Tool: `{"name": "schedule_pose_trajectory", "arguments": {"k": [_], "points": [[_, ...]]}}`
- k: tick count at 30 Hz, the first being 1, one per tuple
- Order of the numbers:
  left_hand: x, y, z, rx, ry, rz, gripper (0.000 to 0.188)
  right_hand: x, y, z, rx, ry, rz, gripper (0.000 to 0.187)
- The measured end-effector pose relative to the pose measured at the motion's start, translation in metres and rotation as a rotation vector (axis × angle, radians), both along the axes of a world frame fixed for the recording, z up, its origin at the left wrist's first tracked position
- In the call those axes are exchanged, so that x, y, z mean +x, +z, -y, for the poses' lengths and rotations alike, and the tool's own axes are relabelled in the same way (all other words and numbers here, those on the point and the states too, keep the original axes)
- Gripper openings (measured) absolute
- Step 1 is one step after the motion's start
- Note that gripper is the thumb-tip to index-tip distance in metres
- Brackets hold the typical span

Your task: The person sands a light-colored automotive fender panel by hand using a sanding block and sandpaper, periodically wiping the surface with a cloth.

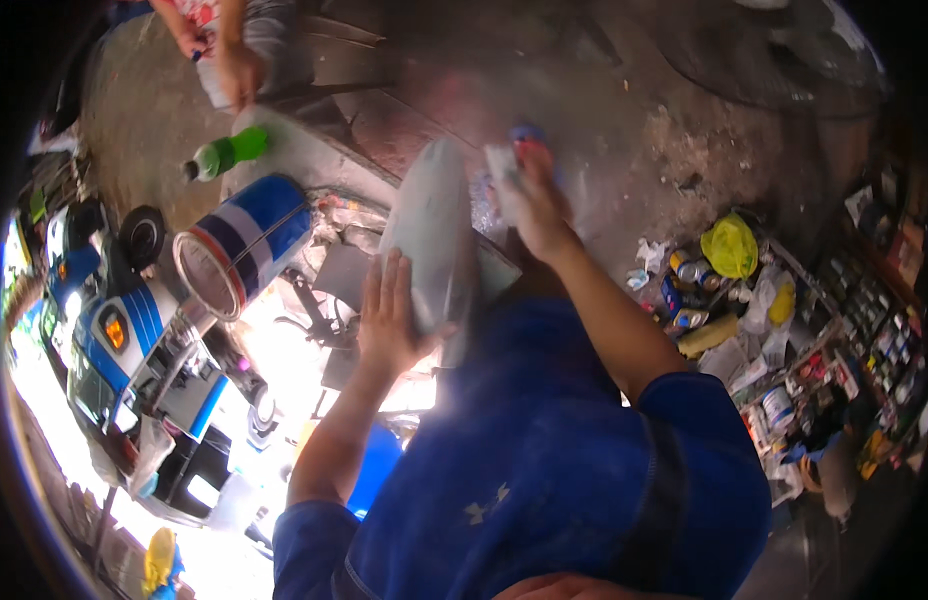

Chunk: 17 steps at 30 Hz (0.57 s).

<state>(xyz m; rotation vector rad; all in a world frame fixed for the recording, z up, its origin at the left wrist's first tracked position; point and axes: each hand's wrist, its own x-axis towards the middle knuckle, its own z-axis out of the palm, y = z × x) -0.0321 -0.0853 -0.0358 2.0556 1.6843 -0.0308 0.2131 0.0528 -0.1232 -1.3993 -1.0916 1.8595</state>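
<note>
A long, pale grey panel (pixel 426 225) with a rounded far end stands in front of my body. My left hand (pixel 389 312) lies against its left side, fingers stretched out and thumb apart. To the right of the panel, my right hand (pixel 544 222) is closed around a whitish pad (pixel 504 185), blurred by motion and apart from the panel. Beside the fingers of that hand shows a small blue and red thing (pixel 529 140), too smeared to name.
A blue and white bucket (pixel 269 235) lies tilted at left, below a green bottle (pixel 229 153). Another person's hand (pixel 242 75) shows at the far left. A blue and white vehicle (pixel 119 335) stands at left. Shelves (pixel 794 360) of cans and bags are at right.
</note>
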Motion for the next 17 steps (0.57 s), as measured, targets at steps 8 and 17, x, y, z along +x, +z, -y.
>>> {"name": "schedule_pose_trajectory", "arguments": {"k": [8, 17], "points": [[0.006, 0.004, 0.000, -0.049, 0.070, -0.034, 0.121, -0.026, -0.002, -0.001, 0.146, -0.010, 0.218, 0.058], [0.009, -0.001, -0.004, -0.045, 0.083, 0.021, 0.115, -0.057, -0.026, -0.052, -0.115, -0.153, 0.471, 0.044]]}}
